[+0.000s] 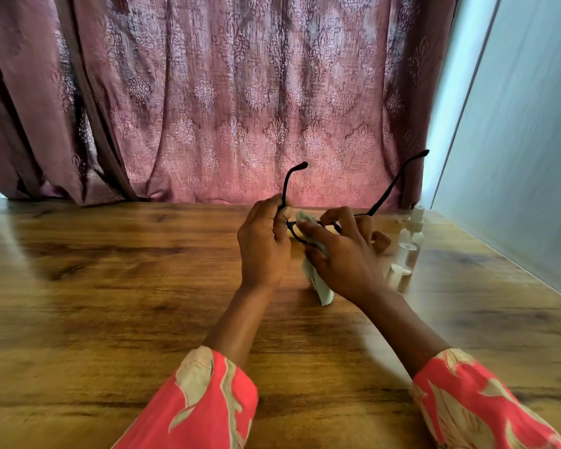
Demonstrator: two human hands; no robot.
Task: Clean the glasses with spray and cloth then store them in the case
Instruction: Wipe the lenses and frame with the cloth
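The glasses (297, 233) were held up above the worktop (110, 270), in front of the person, with both black arms unfolded and pointing up and away toward the curtain (224, 108). The left hand (263, 244) was clamped on the frame at its left end, near the hinge, fingers curled round it. The right hand (340, 251) pinched a pale cloth (318, 280) against the lens area, the cloth's loose end hanging down below the hands toward the worktop. A clear spray bottle (408, 244) stood just beside the right hand, at the far right of the worktop. No case showed in the view.

The glasses looked light and thin, with slender arms that would probably bend or snap under a careless twist, and lenses that would likely smear under bare fingertips. Holding them by the frame's rim or near a hinge seemed the safe choice, with only the soft, limp cloth touching the glass. The wiping step appeared to be under way; storing them was not yet done.
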